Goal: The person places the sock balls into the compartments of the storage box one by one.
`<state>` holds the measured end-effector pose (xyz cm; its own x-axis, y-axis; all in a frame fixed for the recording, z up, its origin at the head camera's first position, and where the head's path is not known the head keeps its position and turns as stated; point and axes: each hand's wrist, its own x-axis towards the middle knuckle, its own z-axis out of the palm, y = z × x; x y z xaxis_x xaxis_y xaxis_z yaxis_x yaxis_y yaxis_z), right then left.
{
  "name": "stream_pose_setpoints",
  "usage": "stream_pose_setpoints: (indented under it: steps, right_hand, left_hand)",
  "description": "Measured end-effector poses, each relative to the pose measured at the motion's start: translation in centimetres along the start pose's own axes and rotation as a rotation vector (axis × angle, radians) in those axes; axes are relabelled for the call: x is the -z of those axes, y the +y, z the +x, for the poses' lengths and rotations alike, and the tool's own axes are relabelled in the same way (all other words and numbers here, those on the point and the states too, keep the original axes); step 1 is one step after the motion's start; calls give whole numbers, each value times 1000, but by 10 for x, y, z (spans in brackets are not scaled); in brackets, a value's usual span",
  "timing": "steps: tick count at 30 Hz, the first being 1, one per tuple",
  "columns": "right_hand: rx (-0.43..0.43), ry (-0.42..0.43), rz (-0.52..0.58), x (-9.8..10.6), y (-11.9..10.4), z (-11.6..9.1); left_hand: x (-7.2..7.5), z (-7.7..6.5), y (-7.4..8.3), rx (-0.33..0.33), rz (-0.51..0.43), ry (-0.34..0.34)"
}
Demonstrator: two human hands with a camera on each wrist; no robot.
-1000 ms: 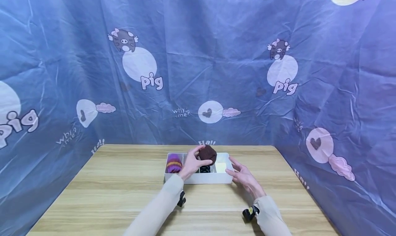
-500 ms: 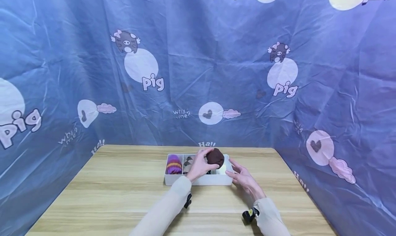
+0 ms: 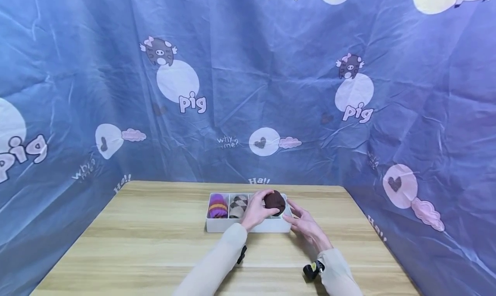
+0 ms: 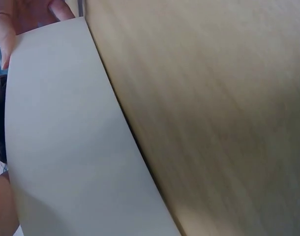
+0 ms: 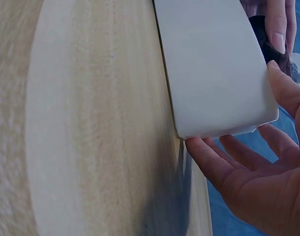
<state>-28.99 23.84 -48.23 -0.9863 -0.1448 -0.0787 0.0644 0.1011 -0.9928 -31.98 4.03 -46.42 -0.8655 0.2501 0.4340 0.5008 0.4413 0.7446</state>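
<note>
A white divided box [image 3: 248, 225] stands lengthwise at the back of the table. My left hand [image 3: 255, 210] grips a dark brown rolled sock [image 3: 276, 202] between thumb and fingers, low over the rightmost compartment. My right hand [image 3: 306, 223] holds the box's right end, thumb at the rim and fingers against the end wall, as the right wrist view shows. In the leftmost compartment lies a purple striped rolled sock [image 3: 218, 207]. A grey argyle sock [image 3: 238, 206] lies beside it. The third compartment is mostly hidden behind my left hand.
The wooden table [image 3: 162, 244] extends in front and to both sides of the box. A blue printed curtain [image 3: 240, 93] hangs behind the table and along its sides. Small black cameras [image 3: 311, 270] sit at the wrists.
My left hand has carried the brown sock rightward and lower, from over the third compartment to the rightmost one. The argyle sock has come into view. My right hand stays at the box end.
</note>
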Motion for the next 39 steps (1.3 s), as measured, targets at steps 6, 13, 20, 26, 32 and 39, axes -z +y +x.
stream_pose_setpoints:
  steps: [6,13,20,26,32,39]
  right_hand:
    - [-1,-3,1,0,-1,1]
    - [-13,-12,-5,2,-1,2]
    - [-19,-6,8,1,-1,1]
    - [-16,-15,26,1,-2,2]
    - [-20,-23,20,1,-1,3]
    - [-12,-13,12,1,0,4]
  left_hand:
    - [-7,4,0,-8,9,3]
    - [-12,5,-1,-8,37,-17]
    - [-13,5,0,-31,65,-54]
    - [-12,5,1,-33,128,-85]
    - [-14,6,1,-18,185,-139]
    - [-15,7,-1,-47,229,-156]
